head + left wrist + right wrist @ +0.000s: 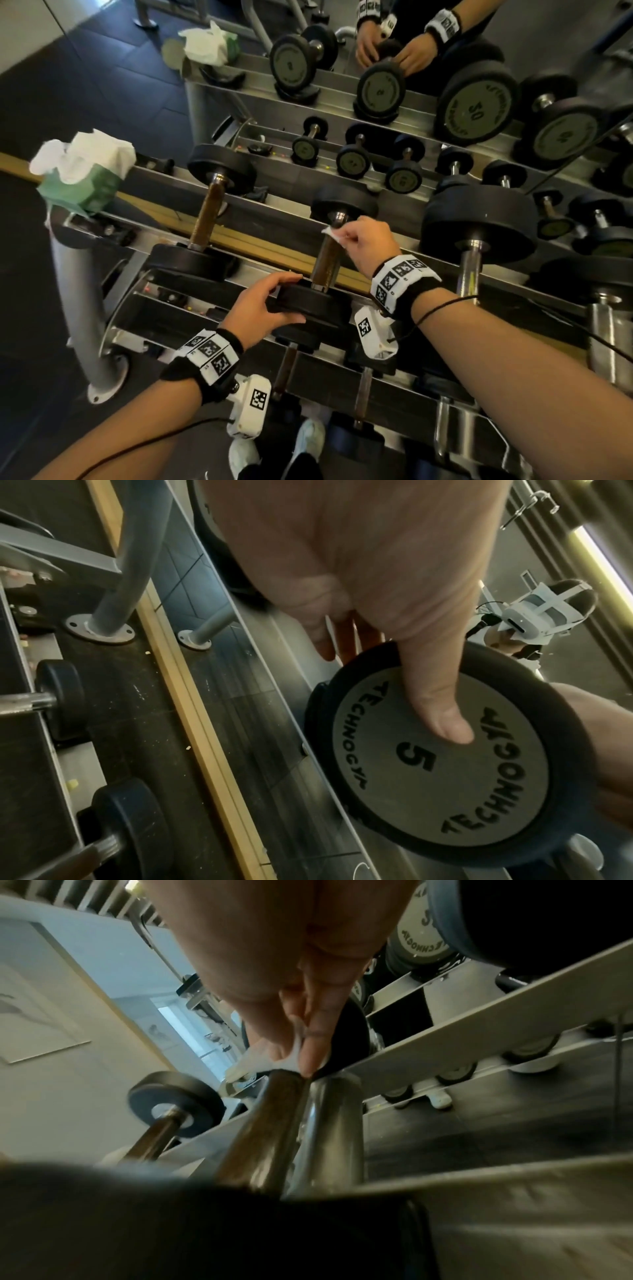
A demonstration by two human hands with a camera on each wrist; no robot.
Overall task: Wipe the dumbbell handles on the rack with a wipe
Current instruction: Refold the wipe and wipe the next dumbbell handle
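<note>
A small dumbbell marked 5 lies on the top shelf of the rack, its brown knurled handle running away from me. My left hand holds its near black head, thumb across the grey end face and fingers over the rim. My right hand pinches a small white wipe between thumb and fingers against the far end of the handle, beside the far head. The wipe shows folded at the fingertips.
A green pack of wipes with white sheets pulled up sits at the rack's left end. Another dumbbell lies to the left, a bigger one to the right. A mirror behind repeats the rack. Lower shelves hold more dumbbells.
</note>
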